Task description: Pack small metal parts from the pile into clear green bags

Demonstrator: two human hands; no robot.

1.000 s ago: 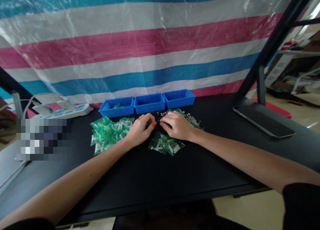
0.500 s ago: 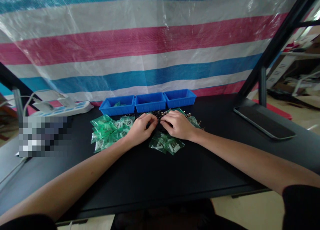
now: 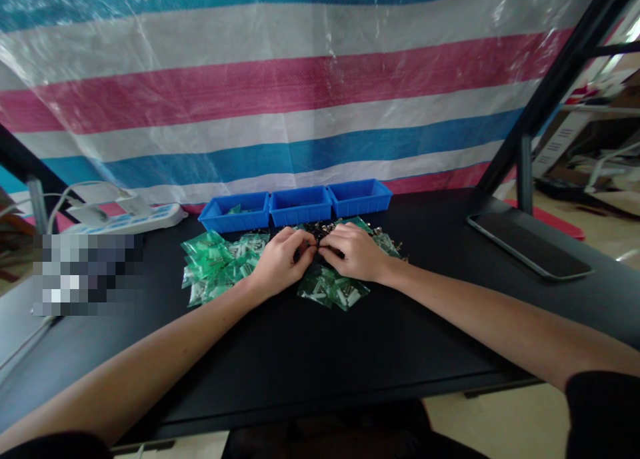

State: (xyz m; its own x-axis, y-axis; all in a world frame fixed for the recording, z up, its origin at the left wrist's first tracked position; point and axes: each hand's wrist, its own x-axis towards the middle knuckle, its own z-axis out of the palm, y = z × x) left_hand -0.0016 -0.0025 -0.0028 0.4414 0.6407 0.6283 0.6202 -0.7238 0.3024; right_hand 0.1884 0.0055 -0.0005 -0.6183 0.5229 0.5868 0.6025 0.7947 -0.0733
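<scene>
My left hand (image 3: 283, 259) and my right hand (image 3: 354, 251) meet fingertip to fingertip over the middle of the black table. Both are closed in a pinch, and whatever lies between the fingers is too small to make out. Behind the fingers spreads a pile of small dark and shiny parts (image 3: 320, 230). Several green plastic bags with white pieces (image 3: 215, 262) are heaped left of my left hand. More such bags (image 3: 334, 288) lie just in front of my hands. Other green bags (image 3: 386, 243) show behind my right hand and wrist.
Three blue trays (image 3: 301, 206) stand in a row at the back; the left one holds something green. A phone (image 3: 530, 246) lies at the right. A white power strip (image 3: 145, 219) with cables sits at the back left, near a blurred-out object (image 3: 83, 272). Striped sheeting (image 3: 280, 86) hangs behind.
My two hands have come slightly closer together, so their fingertips now nearly touch. The bags and trays have stayed in place.
</scene>
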